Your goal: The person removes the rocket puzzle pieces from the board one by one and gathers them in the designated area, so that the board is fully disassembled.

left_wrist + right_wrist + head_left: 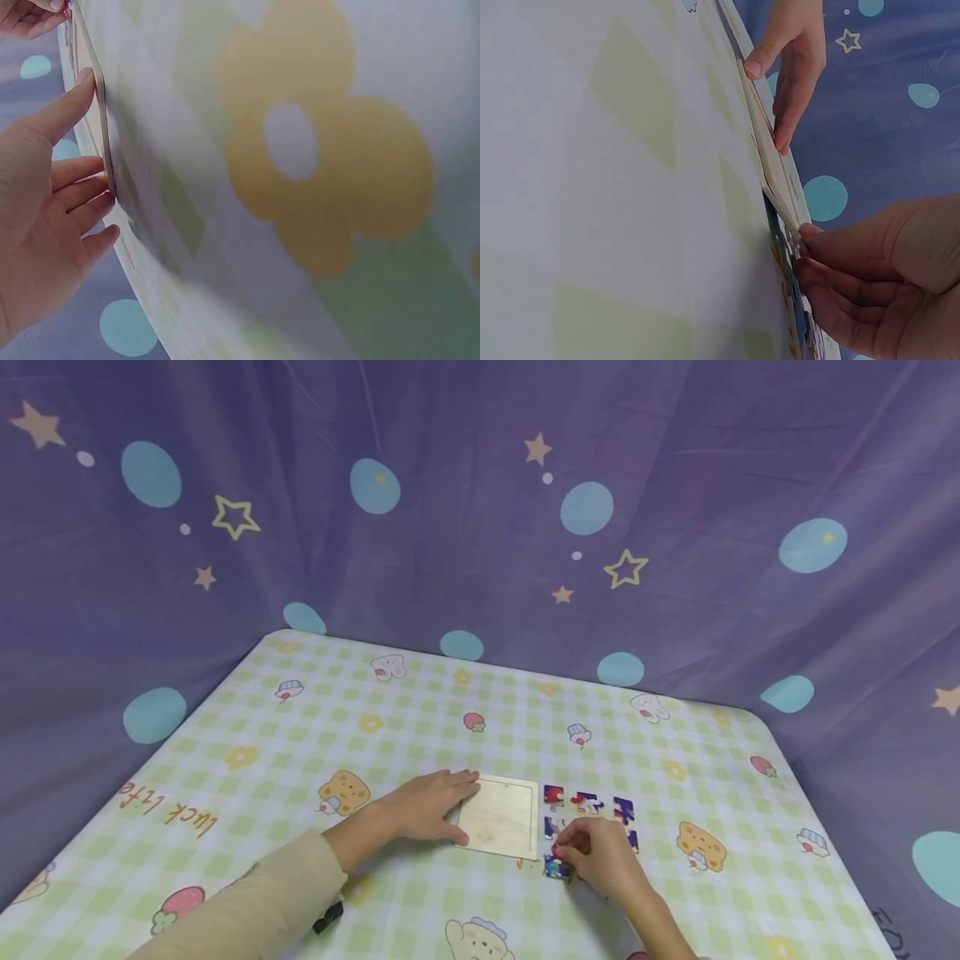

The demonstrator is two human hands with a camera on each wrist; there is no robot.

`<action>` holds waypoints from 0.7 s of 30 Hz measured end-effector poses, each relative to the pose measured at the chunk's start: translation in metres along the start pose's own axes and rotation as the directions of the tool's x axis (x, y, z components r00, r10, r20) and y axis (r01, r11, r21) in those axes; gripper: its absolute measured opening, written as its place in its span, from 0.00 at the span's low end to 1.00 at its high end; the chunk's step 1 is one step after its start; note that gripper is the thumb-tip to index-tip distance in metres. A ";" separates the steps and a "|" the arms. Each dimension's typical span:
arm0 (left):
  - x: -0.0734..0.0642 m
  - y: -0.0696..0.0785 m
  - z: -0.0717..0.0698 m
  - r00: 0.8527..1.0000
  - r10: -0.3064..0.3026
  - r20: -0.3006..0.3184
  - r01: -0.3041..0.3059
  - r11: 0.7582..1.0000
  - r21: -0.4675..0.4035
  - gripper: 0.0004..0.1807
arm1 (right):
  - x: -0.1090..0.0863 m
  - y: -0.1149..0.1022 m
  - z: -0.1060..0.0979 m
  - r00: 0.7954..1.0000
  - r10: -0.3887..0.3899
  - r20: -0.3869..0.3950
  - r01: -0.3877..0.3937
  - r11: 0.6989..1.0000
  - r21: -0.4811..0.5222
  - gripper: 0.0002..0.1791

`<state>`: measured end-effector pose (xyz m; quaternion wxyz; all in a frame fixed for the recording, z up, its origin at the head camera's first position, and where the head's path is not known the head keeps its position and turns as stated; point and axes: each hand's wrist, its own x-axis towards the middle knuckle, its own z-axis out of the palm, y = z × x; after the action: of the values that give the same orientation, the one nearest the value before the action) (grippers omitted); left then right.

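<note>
A shallow square wooden puzzle tray [498, 815] lies on the table with no pieces inside its raised rim. My left hand [433, 807] rests on the tray's left side, its fingers fairly straight along the far corner and its thumb at the near edge. To the right of the tray, several jigsaw pieces [588, 802] printed in purple, red and white lie in loose rows. Over the near pieces, my right hand [606, 858] pinches a jigsaw piece between thumb and fingers. That thin piece [781, 211] tilts up from the fingertips in the right wrist view. The hand hides some pieces behind it.
A checked tablecloth [420, 710] with cartoon prints covers the table. Behind it hangs a purple curtain [465, 543] with stars and blue ovals. A small black object [327, 917] shows beside the left sleeve.
</note>
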<state>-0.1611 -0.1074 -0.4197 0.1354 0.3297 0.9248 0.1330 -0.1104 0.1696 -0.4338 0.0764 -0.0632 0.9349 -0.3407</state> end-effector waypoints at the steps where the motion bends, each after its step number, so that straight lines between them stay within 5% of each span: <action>1: 0.000 0.000 0.000 1.000 -0.002 0.001 0.002 1.000 -0.003 0.44 | 0.000 0.000 0.001 1.000 0.003 -0.005 -0.003 1.000 0.004 0.04; 14: 0.001 -0.002 0.004 1.000 0.001 -0.001 -0.001 1.000 0.027 0.43 | -0.001 -0.002 0.002 0.998 0.006 -0.055 -0.006 1.000 0.000 0.05; 21: -0.003 -0.007 0.004 0.994 0.072 -0.084 -0.066 0.995 0.076 0.38 | 0.000 0.001 -0.010 0.991 0.031 -0.132 -0.039 0.997 -0.062 0.04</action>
<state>-0.1614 -0.1134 -0.4257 0.0786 0.3600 0.9221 0.1178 -0.1124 0.1762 -0.4272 0.0189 -0.0269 0.9494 -0.3124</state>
